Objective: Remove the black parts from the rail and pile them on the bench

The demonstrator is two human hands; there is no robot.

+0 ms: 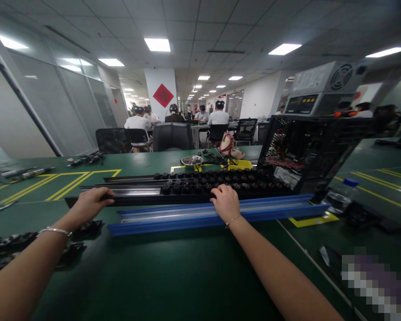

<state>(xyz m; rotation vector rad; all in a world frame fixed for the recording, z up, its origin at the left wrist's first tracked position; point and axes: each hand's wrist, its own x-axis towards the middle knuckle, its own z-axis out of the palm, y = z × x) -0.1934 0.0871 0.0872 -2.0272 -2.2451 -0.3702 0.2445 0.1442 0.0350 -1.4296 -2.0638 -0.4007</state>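
Note:
A long black channel rail (142, 199) lies across the green table, with rows of small black parts (195, 182) along its right part. My left hand (92, 204) is closed at the rail's left end, thumb and fingers around its near edge. Farther right, my right hand (226, 203) has its curled fingers at the same near edge, next to the black parts. A long blue rail (167, 217) lies on the near side, passing under my right hand. The undersides of my fingers are hidden.
An open black computer case (307, 154) stands at right with power supplies (324, 84) on top. Behind the rails are a metal bowl (191, 160) and a yellow tray (240, 165). A clear bottle (341, 195) stands right; black parts (13, 243) lie left. People sit beyond.

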